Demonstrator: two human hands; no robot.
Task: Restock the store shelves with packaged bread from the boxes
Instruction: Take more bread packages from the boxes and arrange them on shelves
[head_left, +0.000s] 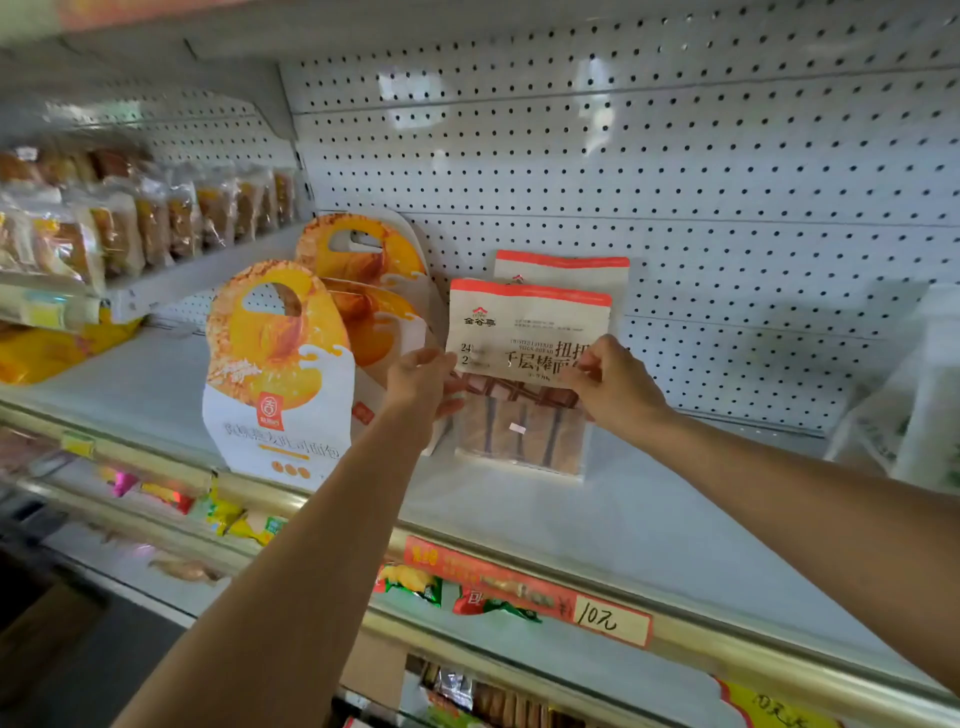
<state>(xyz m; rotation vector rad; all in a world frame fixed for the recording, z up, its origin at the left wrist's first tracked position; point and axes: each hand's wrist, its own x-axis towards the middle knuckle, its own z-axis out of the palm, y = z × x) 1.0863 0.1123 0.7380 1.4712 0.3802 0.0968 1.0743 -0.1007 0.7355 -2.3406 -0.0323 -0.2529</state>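
A white bread packet (524, 338) with a red top strip and a clear lower window stands upright on the white shelf (597, 519). My left hand (418, 382) grips its left edge and my right hand (610, 387) pinches its right edge. A second packet of the same kind (563, 270) stands right behind it against the pegboard. To the left stand orange-and-white toast bags with handle holes (278, 374).
A higher shelf at the left holds several clear-wrapped breads (156, 218). A white bag (914, 410) stands at the shelf's right end. A red price strip marked 10 (524, 590) runs along the shelf's front rail. Snack packets (467, 597) lie on the shelf below.
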